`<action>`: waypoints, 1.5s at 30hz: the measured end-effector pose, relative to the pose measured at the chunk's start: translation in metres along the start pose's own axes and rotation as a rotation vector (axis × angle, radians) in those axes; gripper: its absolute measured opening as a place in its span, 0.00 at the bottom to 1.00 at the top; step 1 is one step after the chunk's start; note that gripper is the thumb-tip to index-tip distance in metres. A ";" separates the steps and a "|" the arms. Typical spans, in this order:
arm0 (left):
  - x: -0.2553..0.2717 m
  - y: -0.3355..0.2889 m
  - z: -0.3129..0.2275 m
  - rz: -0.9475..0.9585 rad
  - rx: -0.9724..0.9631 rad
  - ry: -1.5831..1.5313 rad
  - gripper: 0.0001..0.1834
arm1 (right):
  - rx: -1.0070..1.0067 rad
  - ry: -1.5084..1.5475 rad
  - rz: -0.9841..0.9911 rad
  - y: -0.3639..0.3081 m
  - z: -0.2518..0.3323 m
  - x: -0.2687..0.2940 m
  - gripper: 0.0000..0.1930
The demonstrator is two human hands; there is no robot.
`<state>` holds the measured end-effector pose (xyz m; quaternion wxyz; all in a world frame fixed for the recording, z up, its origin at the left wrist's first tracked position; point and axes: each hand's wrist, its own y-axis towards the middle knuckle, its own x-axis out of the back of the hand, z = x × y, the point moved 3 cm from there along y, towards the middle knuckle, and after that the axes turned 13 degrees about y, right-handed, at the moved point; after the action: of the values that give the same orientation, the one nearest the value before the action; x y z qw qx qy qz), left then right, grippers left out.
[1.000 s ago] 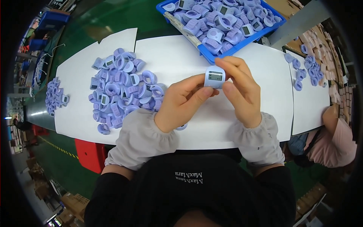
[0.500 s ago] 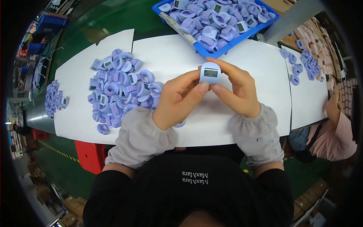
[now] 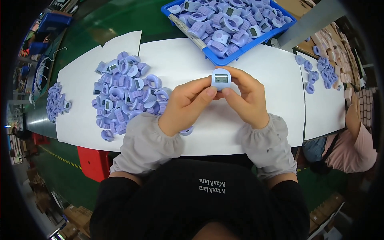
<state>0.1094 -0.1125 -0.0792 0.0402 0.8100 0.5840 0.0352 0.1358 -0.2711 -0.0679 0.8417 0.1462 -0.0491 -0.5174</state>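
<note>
A lilac digital device (image 3: pixel 221 74) with a rounded top and a small grey screen is held upright above the white table, its screen toward me. My left hand (image 3: pixel 185 103) grips its left side, thumb at the lower edge. My right hand (image 3: pixel 252 100) is closed on the right side, with its thumb beside the other one. The rest of the device is hidden behind my fingers. Left of my left hand lies a heap of similar lilac devices (image 3: pixel 124 90), many of them ring-shaped, some showing screens.
A blue bin (image 3: pixel 226 61) full of the same devices stands at the far side. A smaller pile (image 3: pixel 56 102) lies at the far left. On the right, more lilac pieces (image 3: pixel 327 72) lie near another person's arm (image 3: pixel 353 120). A red stool (image 3: pixel 93 162) stands below the table's front edge.
Both hands still hold the device, which sits slightly lower and farther left in the picture. The whole view has shifted a little.
</note>
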 end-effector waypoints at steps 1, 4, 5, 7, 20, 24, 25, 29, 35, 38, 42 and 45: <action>0.000 0.000 0.000 -0.007 -0.011 0.005 0.18 | -0.019 0.019 -0.004 0.000 -0.001 0.000 0.22; 0.003 -0.001 -0.001 0.008 -0.003 0.045 0.19 | -0.036 0.038 -0.006 0.000 -0.002 0.000 0.22; 0.004 -0.001 -0.001 0.031 0.019 0.082 0.20 | -0.034 0.040 -0.004 0.000 -0.003 0.000 0.22; 0.001 -0.002 -0.002 0.012 0.006 0.030 0.20 | 0.001 -0.001 0.009 0.000 -0.003 0.001 0.22; -0.003 -0.002 0.002 -0.173 0.016 -0.077 0.08 | 0.059 -0.055 -0.026 0.003 -0.004 0.002 0.21; 0.020 -0.011 -0.043 -0.111 -0.087 0.570 0.09 | 0.174 -0.296 -0.189 0.017 -0.001 0.017 0.22; 0.024 -0.019 -0.056 0.076 -0.138 0.847 0.11 | 0.217 -0.461 -0.223 0.024 0.007 0.018 0.22; 0.038 -0.047 -0.052 0.342 -0.229 1.253 0.15 | 0.289 -0.781 -0.288 0.052 0.018 0.016 0.20; 0.032 -0.048 -0.041 0.274 -0.381 1.334 0.15 | 0.319 -0.870 -0.220 0.046 0.015 0.019 0.16; 0.029 -0.022 -0.040 -0.028 -0.308 0.840 0.12 | 0.353 -0.705 -0.169 0.029 0.020 0.015 0.16; 0.006 0.005 -0.024 -0.150 0.050 -0.192 0.11 | 0.337 -0.275 0.081 0.012 0.018 0.003 0.20; 0.004 0.009 -0.012 -0.024 0.089 -0.048 0.18 | 0.159 -0.176 0.048 0.004 0.000 -0.003 0.24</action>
<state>0.1177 -0.1111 -0.0662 0.0188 0.8046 0.5934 -0.0108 0.1379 -0.2664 -0.0660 0.8321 0.1652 -0.1670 -0.5024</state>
